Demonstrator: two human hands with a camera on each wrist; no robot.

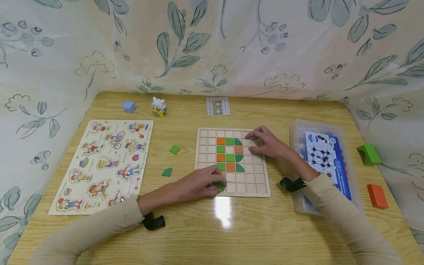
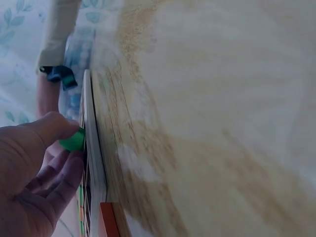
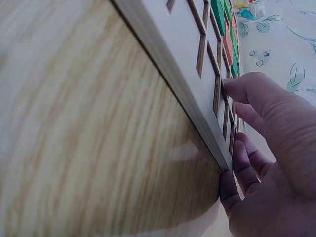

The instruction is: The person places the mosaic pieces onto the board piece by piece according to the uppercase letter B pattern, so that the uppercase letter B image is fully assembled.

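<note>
A wooden grid board (image 1: 255,180) lies on the table, with orange and green squares and green quarter-circle pieces (image 1: 239,158) set in its middle columns. At its lower edge my left hand (image 1: 203,182) pinches a green piece (image 2: 73,140) between thumb and fingers; the fingers hide part of its outline. My right hand (image 1: 269,143) rests at the board's upper right, fingers spread loosely and holding nothing. In the right wrist view, its thumb (image 3: 247,86) lies over the grid cells and other fingertips are at the board's edge. A loose green square (image 1: 174,149) and green quarter-circle (image 1: 167,172) lie left of the board.
A picture puzzle board (image 1: 117,173) occupies the left side. A small pattern card (image 1: 217,106), a toy figure (image 1: 159,106) and a blue cube (image 1: 129,107) stand behind. To the right are a plastic box (image 1: 299,206), a green arch block (image 1: 368,154) and a red block (image 1: 377,196).
</note>
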